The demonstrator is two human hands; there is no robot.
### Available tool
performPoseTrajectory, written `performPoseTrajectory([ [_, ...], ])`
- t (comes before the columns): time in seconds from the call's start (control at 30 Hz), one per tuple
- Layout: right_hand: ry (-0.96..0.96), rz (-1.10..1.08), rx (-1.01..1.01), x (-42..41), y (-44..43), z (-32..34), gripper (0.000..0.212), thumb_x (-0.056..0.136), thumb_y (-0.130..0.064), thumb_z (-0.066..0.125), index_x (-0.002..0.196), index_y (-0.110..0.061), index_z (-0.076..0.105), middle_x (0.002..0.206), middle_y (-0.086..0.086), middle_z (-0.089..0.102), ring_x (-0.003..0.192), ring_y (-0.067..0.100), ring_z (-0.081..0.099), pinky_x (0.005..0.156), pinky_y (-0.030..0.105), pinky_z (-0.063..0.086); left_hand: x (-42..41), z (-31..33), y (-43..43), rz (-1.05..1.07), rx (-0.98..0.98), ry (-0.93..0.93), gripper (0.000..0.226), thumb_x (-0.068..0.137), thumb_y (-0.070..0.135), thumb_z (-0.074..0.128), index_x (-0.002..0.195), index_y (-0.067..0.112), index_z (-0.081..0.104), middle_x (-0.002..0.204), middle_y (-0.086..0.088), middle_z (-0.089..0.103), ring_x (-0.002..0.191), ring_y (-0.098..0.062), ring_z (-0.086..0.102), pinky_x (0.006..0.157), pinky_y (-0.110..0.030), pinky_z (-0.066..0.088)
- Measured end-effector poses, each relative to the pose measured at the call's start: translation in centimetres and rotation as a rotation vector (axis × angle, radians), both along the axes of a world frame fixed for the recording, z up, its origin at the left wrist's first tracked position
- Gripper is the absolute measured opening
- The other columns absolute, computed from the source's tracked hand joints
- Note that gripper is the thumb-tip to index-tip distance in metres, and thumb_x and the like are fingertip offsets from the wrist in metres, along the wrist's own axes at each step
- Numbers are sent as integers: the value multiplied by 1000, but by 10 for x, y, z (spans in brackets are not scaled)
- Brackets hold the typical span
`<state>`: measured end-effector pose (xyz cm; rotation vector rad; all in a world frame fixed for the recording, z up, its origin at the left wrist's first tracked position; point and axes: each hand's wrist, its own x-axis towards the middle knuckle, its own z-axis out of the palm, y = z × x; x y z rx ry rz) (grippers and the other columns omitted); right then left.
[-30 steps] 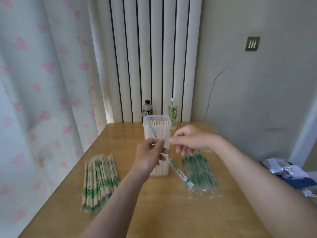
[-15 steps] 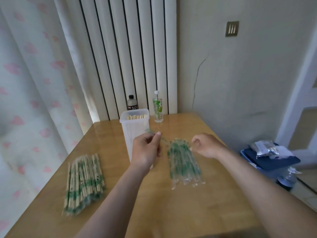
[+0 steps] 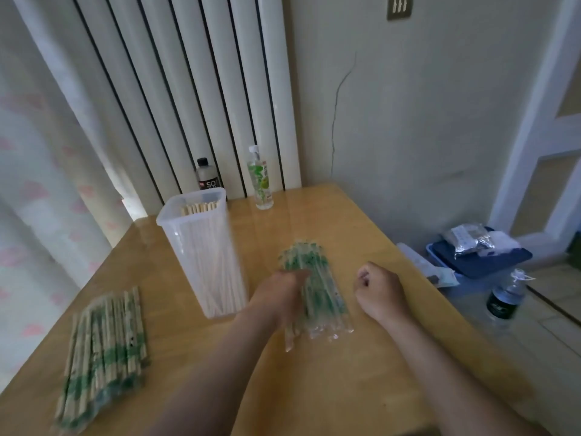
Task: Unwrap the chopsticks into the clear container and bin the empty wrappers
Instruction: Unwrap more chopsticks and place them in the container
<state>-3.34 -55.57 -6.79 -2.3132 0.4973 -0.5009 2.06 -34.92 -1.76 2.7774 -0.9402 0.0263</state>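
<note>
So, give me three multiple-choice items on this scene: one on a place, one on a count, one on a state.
1. Where do the wrapped chopsticks lie?
A. left of the container
B. inside it
C. on the floor

2. How many bottles stand at the back of the table?
A. one
B. two
C. four

3. What state is the container in?
A. lidded, empty
B. tipped over
C. open, upright, holding sticks

1 A: the pile lies on the table, left of it.
2 B: a dark bottle and a clear bottle.
3 C: no lid, and the sticks reach near its rim.
</note>
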Motion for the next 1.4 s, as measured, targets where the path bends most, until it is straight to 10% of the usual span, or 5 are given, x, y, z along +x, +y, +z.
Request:
performPoseTrajectory([
  [0.7,54,37,173,-8,9,27,15,91,-9,58,99,-16,67,99,-1,66,89,18,61,72,27,47,-17,15,30,-11,-166,-42,51,88,0,47,134,14,62,114,-9,59,106,-30,60,89,-39,51],
  [1.23,138,585,70,-5,246,69,16,93,-15,58,86,-25,68,91,-8,64,82,6,61,62,18,45,-46,-13,234,410,-209,-181,34,87,18,58,118,12,70,111,-9,65,103,-34,61,87,-41,50],
  [1.4,255,643,102,8,307,47,17,100,-25,54,91,-20,68,84,0,69,57,12,66,52,23,49,-61,-41,282,630,-214,-203,47,90,42,50,132,21,61,135,-3,57,126,-27,52,107,-42,36],
])
